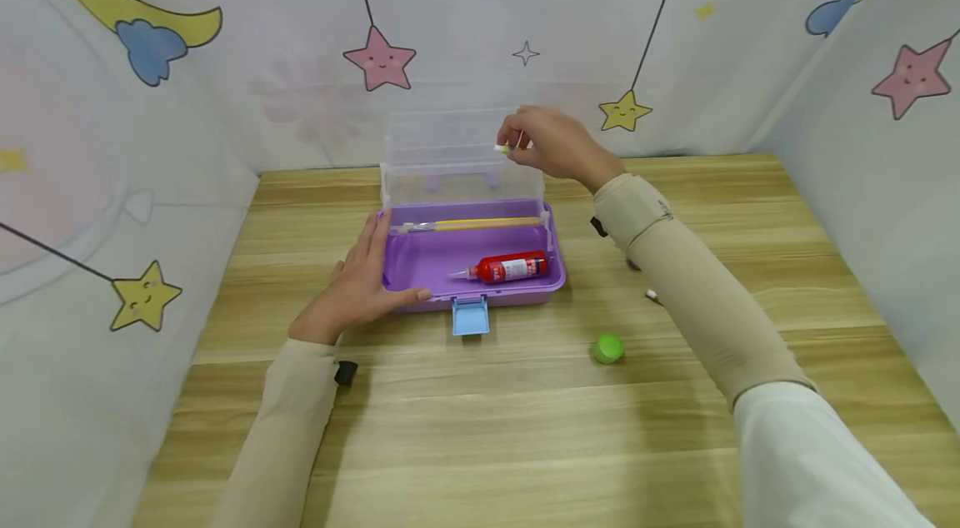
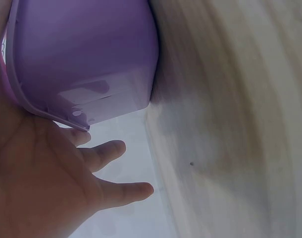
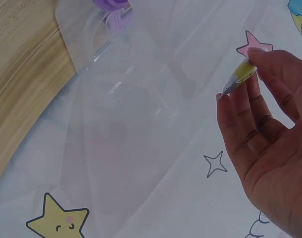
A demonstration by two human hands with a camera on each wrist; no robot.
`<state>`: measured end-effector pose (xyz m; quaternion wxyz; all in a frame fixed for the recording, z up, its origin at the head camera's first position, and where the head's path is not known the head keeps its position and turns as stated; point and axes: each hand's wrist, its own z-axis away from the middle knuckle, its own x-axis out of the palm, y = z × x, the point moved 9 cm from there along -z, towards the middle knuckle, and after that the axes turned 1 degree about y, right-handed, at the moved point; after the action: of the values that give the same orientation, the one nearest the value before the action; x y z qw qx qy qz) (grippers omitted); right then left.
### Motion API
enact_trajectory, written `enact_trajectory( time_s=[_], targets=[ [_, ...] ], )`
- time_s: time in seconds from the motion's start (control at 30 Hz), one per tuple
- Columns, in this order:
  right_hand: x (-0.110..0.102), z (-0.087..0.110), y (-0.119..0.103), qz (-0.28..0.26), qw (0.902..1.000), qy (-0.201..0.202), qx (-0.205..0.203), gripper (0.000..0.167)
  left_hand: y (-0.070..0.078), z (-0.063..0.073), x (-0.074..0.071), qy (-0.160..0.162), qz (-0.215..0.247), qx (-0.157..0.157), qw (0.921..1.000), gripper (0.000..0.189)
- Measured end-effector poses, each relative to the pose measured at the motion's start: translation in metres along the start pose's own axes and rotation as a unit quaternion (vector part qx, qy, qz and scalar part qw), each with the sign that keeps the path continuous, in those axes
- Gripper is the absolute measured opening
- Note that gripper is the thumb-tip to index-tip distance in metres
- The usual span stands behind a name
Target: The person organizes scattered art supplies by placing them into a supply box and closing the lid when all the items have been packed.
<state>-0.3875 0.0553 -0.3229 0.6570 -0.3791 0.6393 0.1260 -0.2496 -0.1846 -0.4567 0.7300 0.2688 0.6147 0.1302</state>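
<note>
A purple box (image 1: 420, 261) stands on the table with its clear lid (image 1: 461, 182) raised and its blue latch (image 1: 470, 317) hanging down in front. Inside lie a yellow-handled paintbrush (image 1: 480, 223) along the back and a red bottle (image 1: 517, 267) with a pointed nozzle. My left hand (image 1: 360, 282) rests on the box's left front corner, fingers fairly straight; the left wrist view shows its palm (image 2: 42, 173) against the rim. Above the lid, my right hand (image 1: 555, 146) pinches a small slim item (image 3: 243, 73), yellow with a silvery tapered end, between thumb and fingertips. Its kind is unclear.
A small green pot (image 1: 608, 349) stands on the table right of the box. A small white-tipped item (image 1: 652, 296) lies partly under my right forearm, beside a dark thing (image 1: 633, 264) mostly hidden there. A printed cloth (image 1: 457, 3) hangs behind the table.
</note>
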Motion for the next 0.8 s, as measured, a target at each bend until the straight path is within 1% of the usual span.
enact_trajectory(
  time_s=[0.2,0.53,0.67,0.8],
  targets=[
    [0.009,-0.011,0.003,0.006,0.9994,-0.03,0.018,0.021,0.003,-0.002,0.001,-0.002,0.002,0.001,1.0,0.131],
    [0.018,-0.015,0.011,-0.003,0.9978,-0.048,0.046,0.021,0.003,-0.002,0.001,-0.002,0.0,0.002,1.0,0.132],
    [0.021,-0.017,0.014,0.005,0.9961,-0.062,0.062,0.022,0.002,-0.001,0.0,-0.003,0.0,0.001,1.0,0.133],
    [0.022,-0.017,0.011,0.02,0.995,-0.071,0.067,0.023,0.001,0.0,-0.001,-0.004,0.002,-0.002,1.0,0.133]
  ],
)
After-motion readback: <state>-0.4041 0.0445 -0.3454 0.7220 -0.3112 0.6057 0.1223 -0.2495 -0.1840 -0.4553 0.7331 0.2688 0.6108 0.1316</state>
